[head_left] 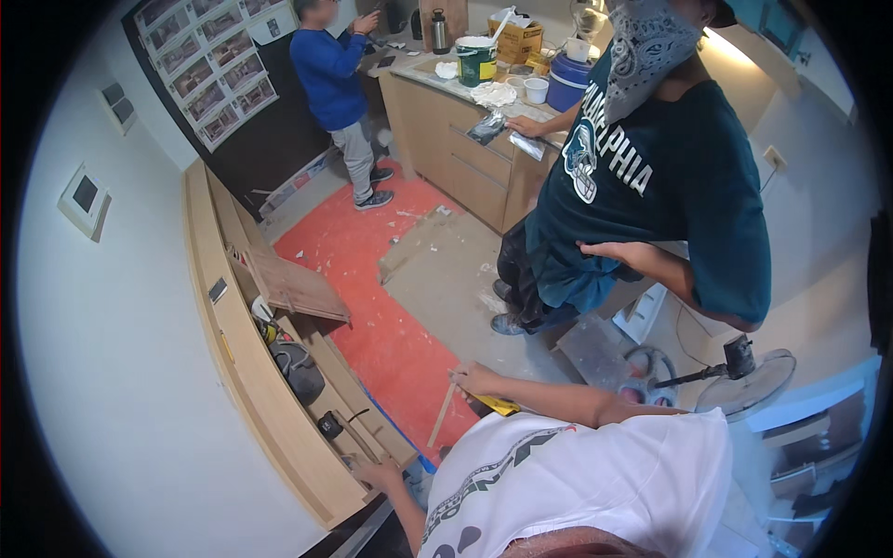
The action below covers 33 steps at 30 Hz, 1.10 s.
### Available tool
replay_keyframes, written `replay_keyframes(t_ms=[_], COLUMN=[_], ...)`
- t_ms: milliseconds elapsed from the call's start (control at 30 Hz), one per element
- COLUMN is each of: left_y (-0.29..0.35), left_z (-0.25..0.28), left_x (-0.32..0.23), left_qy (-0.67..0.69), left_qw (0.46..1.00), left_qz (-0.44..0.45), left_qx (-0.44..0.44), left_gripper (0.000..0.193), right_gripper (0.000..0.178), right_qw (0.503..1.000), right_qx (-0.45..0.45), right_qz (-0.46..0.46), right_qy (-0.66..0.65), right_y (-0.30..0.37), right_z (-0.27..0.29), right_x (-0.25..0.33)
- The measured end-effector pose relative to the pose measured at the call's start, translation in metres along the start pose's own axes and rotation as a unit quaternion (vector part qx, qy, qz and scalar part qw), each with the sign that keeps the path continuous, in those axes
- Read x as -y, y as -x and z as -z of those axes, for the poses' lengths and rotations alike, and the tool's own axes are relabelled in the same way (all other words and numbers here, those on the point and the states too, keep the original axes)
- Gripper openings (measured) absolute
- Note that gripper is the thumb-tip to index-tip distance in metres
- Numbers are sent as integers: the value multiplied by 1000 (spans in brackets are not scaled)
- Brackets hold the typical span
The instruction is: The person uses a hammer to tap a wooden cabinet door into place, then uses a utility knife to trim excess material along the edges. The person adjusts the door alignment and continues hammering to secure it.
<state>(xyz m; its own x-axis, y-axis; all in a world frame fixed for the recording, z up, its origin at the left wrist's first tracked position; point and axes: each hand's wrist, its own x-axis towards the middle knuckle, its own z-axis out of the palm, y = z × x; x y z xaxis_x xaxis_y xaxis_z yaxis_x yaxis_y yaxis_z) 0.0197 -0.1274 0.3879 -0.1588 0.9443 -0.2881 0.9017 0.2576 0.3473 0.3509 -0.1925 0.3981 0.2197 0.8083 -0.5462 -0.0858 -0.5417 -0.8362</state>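
Note:
My right hand [476, 379] is closed on a narrow wooden strip [442, 415] that slants down over the red floor covering. Beside its wrist is a yellow tool [498, 405], mostly hidden by my forearm. At the near end of a long, light wooden cabinet [244, 391], my left hand [377, 474] rests with fingers stretched over the wood. A black tape measure [330, 425] lies in the cabinet just beyond it. Farther along sit a dark grey bag [296, 372] and a loose wooden panel [296, 286] leaning out over the floor.
A co-worker in a dark green shirt [670, 195] stands close on the right, holding a broad blade [486, 128]. Another person in blue [326, 79] stands by the counter [409, 74], which carries buckets and a box. Behind me on the right is a fan [758, 381].

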Motion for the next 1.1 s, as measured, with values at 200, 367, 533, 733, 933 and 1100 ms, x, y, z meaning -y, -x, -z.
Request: replay_keyframes(t_ms=[200, 367, 533, 733, 933, 1100], left_y=[-13, -18, -10, 14, -22, -86], left_z=[39, 38, 34, 61, 114, 117], left_x=[13, 5, 0, 21, 17, 65], left_qy=[-54, -70, -86, 115, 188, 122], left_qw=[989, 997, 978, 969, 968, 977], left_qz=[-131, -1, 10, -134, -164, -168], left_qx=[-29, 32, 189, 170, 40, -34], left_gripper=[80, 90, 90, 46, 43, 55], right_gripper=[25, 24, 22, 21, 20, 19], right_qw=[999, 999, 999, 998, 999, 1000], right_qx=[-6, 11, -3, 5, -15, -15], right_qz=[29, 27, -25, -46, -40, -23], right_qy=[24, 20, -28, -33, -23, -7], right_y=[37, 34, 64, 63, 58, 58], right_z=[-33, -51, -78, -98, -110, -129], right_x=[11, 6, 19, 5, 9, 10])
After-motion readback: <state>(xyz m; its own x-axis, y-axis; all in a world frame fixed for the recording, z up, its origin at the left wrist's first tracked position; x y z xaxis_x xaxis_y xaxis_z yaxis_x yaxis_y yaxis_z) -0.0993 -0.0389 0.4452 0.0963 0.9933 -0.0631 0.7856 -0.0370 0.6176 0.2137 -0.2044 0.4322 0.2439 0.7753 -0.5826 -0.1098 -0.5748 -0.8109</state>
